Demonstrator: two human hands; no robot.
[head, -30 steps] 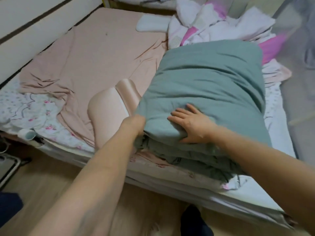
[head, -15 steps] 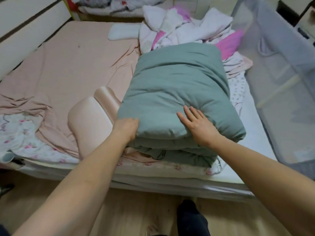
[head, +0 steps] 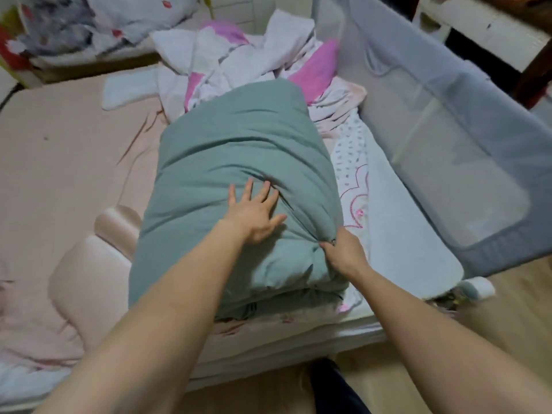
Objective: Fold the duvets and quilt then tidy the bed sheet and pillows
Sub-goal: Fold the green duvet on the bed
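A thick green duvet (head: 239, 150) lies folded in a long bundle near the foot of the bed. My left hand (head: 254, 213) presses flat on its top with straight, spread fingers. My right hand (head: 343, 252) pinches the duvet's right edge, bunching the fabric there. A white and pink quilt (head: 239, 58) sits crumpled behind the duvet. A pink satin pillow (head: 89, 264) lies to the duvet's left on the wrinkled pink bed sheet (head: 65, 150).
A grey mesh bed rail (head: 448, 138) stands along the bed's right side. A white sheet with pink embroidery (head: 388, 222) covers the right strip of mattress. More bedding (head: 89, 25) is piled at the far left. Wooden floor (head: 493, 309) lies below.
My left hand left the duvet's left front corner and now presses on its top. My right hand moved from the top to the right edge and pinched it. The view shifted right.
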